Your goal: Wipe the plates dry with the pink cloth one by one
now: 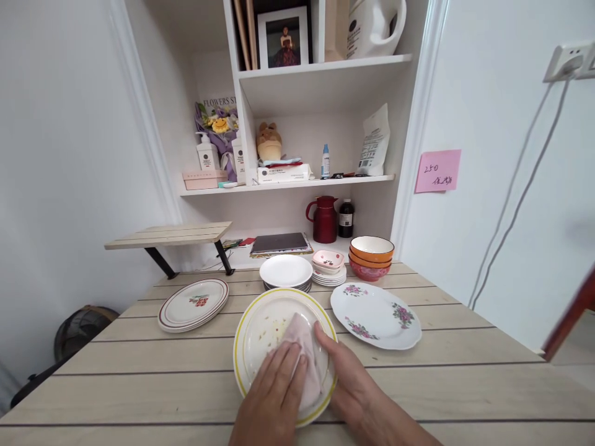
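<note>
A cream plate with a yellow rim (255, 310) is tilted towards me, low in the middle of the view. Crumb-like specks (267, 332) dot its surface, left of a pale pink cloth (309, 371). My left hand (275, 387) lies over the cloth, pressing it against the plate with its fingers close together; its thumb is hidden. At the plate's right edge my right hand (348, 375) grips the rim, thumb on top and the other fingers hidden beneath.
A floral oval plate (379, 316) lies to the right, and red-rimmed plates (179, 303) are stacked left. Behind stand white plates (286, 271), small pink dishes (328, 259) and orange bowls (372, 248). A raised wooden shelf (171, 235) stands at the back left.
</note>
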`<state>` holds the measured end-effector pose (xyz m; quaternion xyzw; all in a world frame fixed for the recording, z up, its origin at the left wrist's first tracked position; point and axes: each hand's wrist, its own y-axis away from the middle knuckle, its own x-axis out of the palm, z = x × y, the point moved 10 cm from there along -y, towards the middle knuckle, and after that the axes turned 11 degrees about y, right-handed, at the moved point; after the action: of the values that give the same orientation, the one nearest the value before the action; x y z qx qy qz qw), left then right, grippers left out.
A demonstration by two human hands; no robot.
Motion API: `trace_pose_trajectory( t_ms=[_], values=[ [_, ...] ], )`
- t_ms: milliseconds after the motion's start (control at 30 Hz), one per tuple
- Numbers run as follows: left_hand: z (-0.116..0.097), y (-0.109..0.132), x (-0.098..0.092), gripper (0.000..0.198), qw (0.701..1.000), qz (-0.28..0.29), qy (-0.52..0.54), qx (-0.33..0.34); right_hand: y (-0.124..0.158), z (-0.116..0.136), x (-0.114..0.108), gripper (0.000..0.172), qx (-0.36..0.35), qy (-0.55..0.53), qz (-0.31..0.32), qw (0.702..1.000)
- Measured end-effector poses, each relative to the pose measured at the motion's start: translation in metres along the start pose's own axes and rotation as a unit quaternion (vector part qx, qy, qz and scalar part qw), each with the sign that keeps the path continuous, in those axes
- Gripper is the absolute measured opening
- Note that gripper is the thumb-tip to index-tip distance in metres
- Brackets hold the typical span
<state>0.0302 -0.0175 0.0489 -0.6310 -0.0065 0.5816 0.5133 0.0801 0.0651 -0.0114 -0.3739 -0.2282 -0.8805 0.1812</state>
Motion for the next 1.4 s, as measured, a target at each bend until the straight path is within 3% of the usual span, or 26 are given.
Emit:
trace_pose_trajectory(
  t_ms=[200, 333, 467, 700, 867, 967, 1067, 1200, 1400],
  values=[
    [0.004, -0.027, 0.017, 0.054, 0.996, 0.080, -0.032, 0.005, -0.006, 0.003, -0.008, 0.053, -0.021, 0.013, -0.022, 0.999],
    [0.034, -0.051, 0.009, 0.046, 0.993, 0.052, -0.068, -0.084, -0.007, 0.006, 0.011, 0.053, -0.025, -0.041, 0.056, 0.997],
    [0.047, -0.047, 0.006, 0.041, 0.987, 0.020, -0.111, -0.111, -0.007, 0.012, 0.015, 0.062, -0.017, -0.061, 0.084, 0.995],
    [0.016, -0.011, 0.004, 0.037, 0.989, -0.031, -0.142, -0.031, -0.006, 0.026, 0.000, 0.064, -0.036, -0.046, 0.044, 0.997],
    [-0.002, -0.024, 0.014, 0.047, 0.997, 0.010, -0.076, -0.015, -0.006, 0.007, 0.002, 0.066, 0.006, -0.023, 0.039, 0.999],
    [0.012, -0.040, 0.021, 0.048, 0.996, 0.047, -0.045, -0.054, -0.007, 0.002, 0.004, 0.061, 0.006, -0.021, 0.034, 0.999],
    [0.041, -0.049, 0.024, 0.047, 0.988, 0.076, -0.044, -0.125, -0.007, 0.007, 0.012, 0.058, -0.009, -0.046, 0.063, 0.997],
    [0.066, -0.035, 0.023, 0.049, 0.976, 0.083, -0.086, -0.183, -0.008, 0.019, 0.005, 0.061, -0.029, -0.049, 0.044, 0.997],
    [0.037, 0.015, 0.036, 0.052, 0.983, 0.014, -0.128, -0.130, -0.010, 0.032, -0.017, 0.057, -0.076, -0.051, -0.025, 0.996]
  ],
)
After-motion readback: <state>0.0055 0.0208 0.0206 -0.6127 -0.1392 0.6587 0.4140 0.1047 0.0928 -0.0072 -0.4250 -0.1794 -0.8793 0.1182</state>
